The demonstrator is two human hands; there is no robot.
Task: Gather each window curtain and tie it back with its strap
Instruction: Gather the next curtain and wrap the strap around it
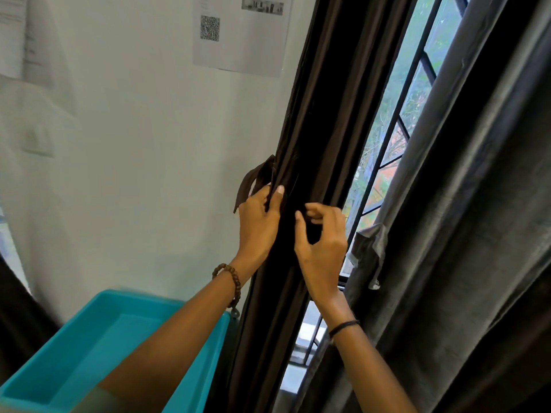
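Entry: curtain tie-back, step in hand and stock

Step in hand, as judged: the brown curtain (316, 138) is already gathered into a narrow column beside the wall, and its tie is being fastened; not yet secured.

- Brown strap (250, 183): one. It loops out from the wall side of the gathered column, at hand height, loose end hanging.
- Left hand (258, 217): one. Closed around the wall-side edge of the brown curtain where the strap meets it, thumb laid flat on the front fold.
- Right hand (322, 242): one. Against the front of the column, fingers curled, thumb and forefinger nearly meeting; dark cloth on dark cloth, so I cannot tell whether it pinches a strap end or only the fabric.

Next move, as judged: bring the free strap end across the front of the bundle and fix it to its mate, keeping the folds pinned with the left hand so the gather does not spread.

Remaining work, as judged:
- Grey curtain (453, 204): one, hanging at the right of the window (396, 120), untied.
- Grey strap (368, 248): one, dangling loose at its edge.

Counted totals: curtains two, straps two, hands two.

Other items:
- Teal bin (74, 362): one, below the left forearm.
- Printed sheet (238, 37) on the wall: one with a code square; a second shows at far left.
- Beaded bracelet (231, 278), left wrist: one
- Black band (343, 325), right wrist: one
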